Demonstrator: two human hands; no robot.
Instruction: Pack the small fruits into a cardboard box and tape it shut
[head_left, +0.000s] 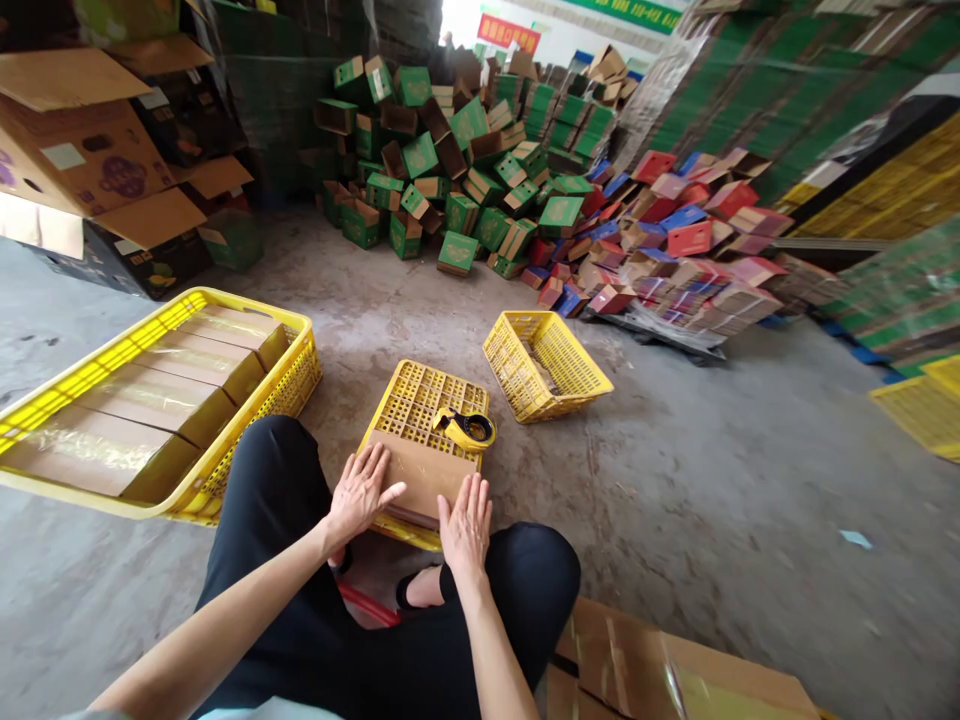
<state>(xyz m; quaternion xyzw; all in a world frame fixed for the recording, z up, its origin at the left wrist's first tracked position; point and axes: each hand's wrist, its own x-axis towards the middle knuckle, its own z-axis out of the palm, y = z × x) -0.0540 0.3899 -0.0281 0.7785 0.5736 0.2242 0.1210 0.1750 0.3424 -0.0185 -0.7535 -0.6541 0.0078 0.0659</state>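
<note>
A flat piece of brown cardboard (pixel 426 472) lies on an upturned yellow plastic crate (pixel 420 385) between my knees. Spread on its left end is my left hand (pixel 361 488), fingers out and thumb pointing inward. My right hand (pixel 465 520) rests flat on the right end, fingers stretched forward. Neither hand grips anything. Just beyond the cardboard, a yellow tape dispenser (pixel 469 430) sits on the crate's grid surface, apart from both hands. Whether the cardboard is a single sheet or a folded carton, I cannot tell.
At left, a long yellow crate (pixel 311 350) holds several taped brown cartons (pixel 161 385). A smaller yellow basket (pixel 517 395) stands ahead on the right. Brown cartons (pixel 675 670) lie by my right knee. Green boxes (pixel 457 250) and red and blue boxes (pixel 690 238) are heaped beyond.
</note>
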